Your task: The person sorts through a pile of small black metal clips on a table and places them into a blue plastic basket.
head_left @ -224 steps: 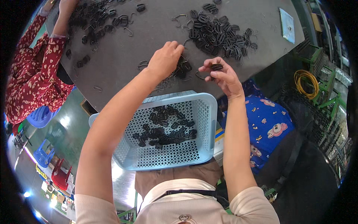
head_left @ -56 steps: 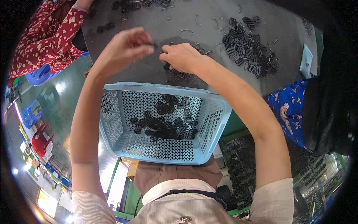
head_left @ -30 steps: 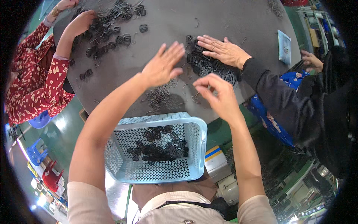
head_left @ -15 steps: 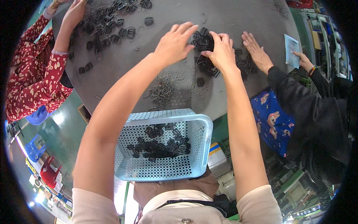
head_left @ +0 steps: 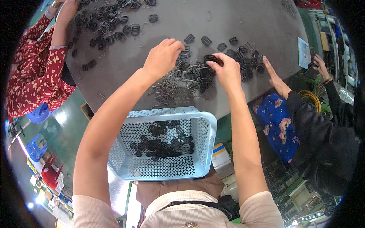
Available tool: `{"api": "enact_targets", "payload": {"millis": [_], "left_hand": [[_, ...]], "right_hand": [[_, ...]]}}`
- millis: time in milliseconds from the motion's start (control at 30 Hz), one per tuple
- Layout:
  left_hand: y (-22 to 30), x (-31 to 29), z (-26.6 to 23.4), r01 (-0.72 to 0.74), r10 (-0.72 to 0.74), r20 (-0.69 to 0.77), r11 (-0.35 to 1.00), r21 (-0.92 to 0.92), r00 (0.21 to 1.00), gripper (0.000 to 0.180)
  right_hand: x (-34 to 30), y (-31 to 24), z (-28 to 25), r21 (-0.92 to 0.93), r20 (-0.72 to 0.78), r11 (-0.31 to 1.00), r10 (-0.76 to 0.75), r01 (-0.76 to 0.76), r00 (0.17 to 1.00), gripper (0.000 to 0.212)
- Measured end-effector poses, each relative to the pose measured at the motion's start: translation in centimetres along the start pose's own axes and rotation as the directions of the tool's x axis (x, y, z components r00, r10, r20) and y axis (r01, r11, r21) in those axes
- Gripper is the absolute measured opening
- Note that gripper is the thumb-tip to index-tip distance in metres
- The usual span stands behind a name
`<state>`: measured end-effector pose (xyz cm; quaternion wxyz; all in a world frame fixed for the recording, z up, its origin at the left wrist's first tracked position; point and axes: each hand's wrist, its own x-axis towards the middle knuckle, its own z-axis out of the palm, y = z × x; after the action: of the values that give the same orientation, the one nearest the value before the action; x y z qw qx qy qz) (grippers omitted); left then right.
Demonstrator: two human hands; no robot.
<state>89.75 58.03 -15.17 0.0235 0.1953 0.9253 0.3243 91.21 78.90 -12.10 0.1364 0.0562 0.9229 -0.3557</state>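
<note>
The right hand (head_left: 229,72) grasps a dark buckle (head_left: 210,59) between thumb and fingers over the pile (head_left: 197,74) on the table (head_left: 182,19). The left hand (head_left: 161,59) curls at the pile's far left; its grip cannot be told. Nearer, the basket (head_left: 203,136) holds more buckles.

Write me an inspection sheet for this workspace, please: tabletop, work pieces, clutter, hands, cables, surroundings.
Surface: dark grey table, flat.
Work pieces: black buckles heaped beyond a light blue basket that holds more; metal hooks piled beside the heap.
Clutter: a pale blue packet near the table's right edge.
Left hand: fingertips at the heap's left side; grip unclear.
Right hand: thumb and fingers about a black piece; firmness unclear.
Cables: yellow coil at right, partly hidden; cable or hose unclear.
Surroundings: co-workers in a red patterned sleeve at left and a black sleeve at right; blue stool, lower left.
</note>
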Motion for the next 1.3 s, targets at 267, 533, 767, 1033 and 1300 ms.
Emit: {"api": "enact_targets", "payload": {"millis": [267, 533, 767, 1033, 1300], "left_hand": [[1.6, 4.3, 3.4, 0.198, -0.183, -0.098, 0.964, 0.180, 0.978, 0.029], [0.1, 5.7, 2.7, 0.266, -0.267, 0.177, 0.963, 0.031, 0.947, 0.029], [0.5, 7.8, 1.6, 0.542, -0.349, 0.415, 0.586, -0.603, 0.840, 0.028], [2.0, 8.2, 4.5, 0.115, -0.114, 0.152, 0.993, -0.002, 0.982, 0.029], [0.4, 6.4, -1.8, 0.582, -0.150, 0.566, 0.312, -0.751, 0.811, 0.015]], "right_hand": [[-1.0, 0.9, -2.7, 0.287, 0.133, 0.958, -0.023, -0.017, 0.991, 0.026], [-0.6, 4.2, -4.0, 0.902, 0.390, 0.175, 0.065, -0.395, 0.918, 0.020], [7.8, 4.0, -3.9, -0.229, -0.282, 0.921, 0.247, -0.315, 0.927, 0.039], [7.4, 3.7, -4.3, 0.438, 0.160, 0.848, 0.253, -0.298, 0.954, 0.031], [6.7, 3.8, -3.5, 0.124, 0.016, 0.976, 0.180, -0.181, 0.984, 0.030]]}}
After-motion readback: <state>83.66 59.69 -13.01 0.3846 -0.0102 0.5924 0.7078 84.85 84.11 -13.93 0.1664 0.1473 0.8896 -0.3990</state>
